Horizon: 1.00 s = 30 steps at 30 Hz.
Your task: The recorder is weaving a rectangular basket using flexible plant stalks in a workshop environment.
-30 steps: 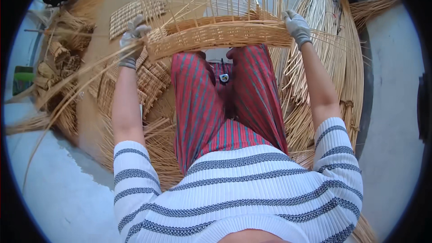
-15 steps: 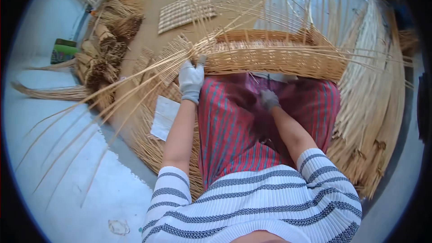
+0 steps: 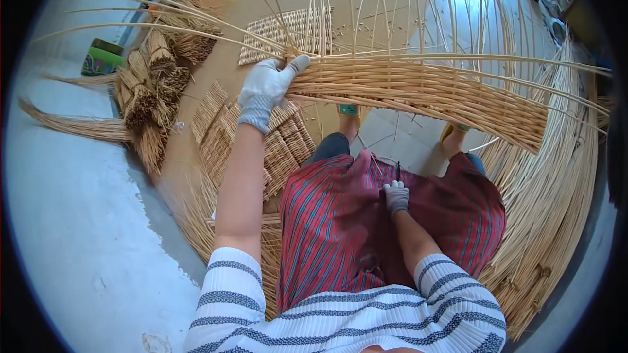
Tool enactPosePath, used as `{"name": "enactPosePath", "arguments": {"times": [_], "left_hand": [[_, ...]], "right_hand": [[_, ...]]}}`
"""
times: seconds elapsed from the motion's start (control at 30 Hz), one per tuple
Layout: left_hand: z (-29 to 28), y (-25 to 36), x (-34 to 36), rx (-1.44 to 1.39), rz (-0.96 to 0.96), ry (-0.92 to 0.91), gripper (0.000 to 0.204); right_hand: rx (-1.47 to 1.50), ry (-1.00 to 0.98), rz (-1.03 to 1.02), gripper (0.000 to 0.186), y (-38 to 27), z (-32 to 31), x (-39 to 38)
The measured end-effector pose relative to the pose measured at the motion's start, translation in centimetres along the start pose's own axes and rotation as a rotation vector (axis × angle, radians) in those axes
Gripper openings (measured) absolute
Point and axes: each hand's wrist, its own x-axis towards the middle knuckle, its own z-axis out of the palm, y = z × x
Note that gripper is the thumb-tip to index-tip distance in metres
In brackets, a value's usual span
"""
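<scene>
1. The step in hand appears to be supporting and steadying the woven wicker piece (image 3: 418,88), which is held up beyond the striped cloth (image 3: 327,222)
2. The left hand (image 3: 269,87) grips the piece's left end, thumb over the top edge; the right hand (image 3: 396,197) is over the striped cloth, fingers curled beside a dark slim object (image 3: 398,170), though I cannot tell whether it grips that
3. The next move, I judge, calls for a firm left grip and room for the loose canes
4. The piece is honey-coloured, long, narrow and closely woven, its right end tilted lower; unwoven canes rise from its far edge and trail past both ends
</scene>
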Motion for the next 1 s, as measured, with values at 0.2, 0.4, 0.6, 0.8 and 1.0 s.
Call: {"name": "enactPosePath", "arguments": {"times": [0.2,0.4,0.6,0.8,1.0], "left_hand": [[-0.2,-1.2,-0.9,-0.012,0.012,-0.042,0.080],[-1.8,-3.6,-3.7,0.043,-0.012,0.032,0.080],[2.5,-5.1,-7.4,0.290,0.119,0.040,0.082],[5.9,-12.9,-9.7,0.044,0.047,0.203,0.059],[10.4,-6.7,-21.7,-0.019,0.516,0.445,0.021]], "right_hand": [[0.234,-0.181,0.108,0.031,-0.4,-4.0,0.5],[0.814,-0.077,0.330,0.036,-4.9,-9.1,0.6],[1.483,-0.008,0.189,0.038,-3.6,-11.2,-3.3],[1.608,0.265,-0.030,0.055,-4.8,-18.7,-15.5],[1.404,0.666,-0.172,0.044,-3.1,-21.0,-22.6]]}}
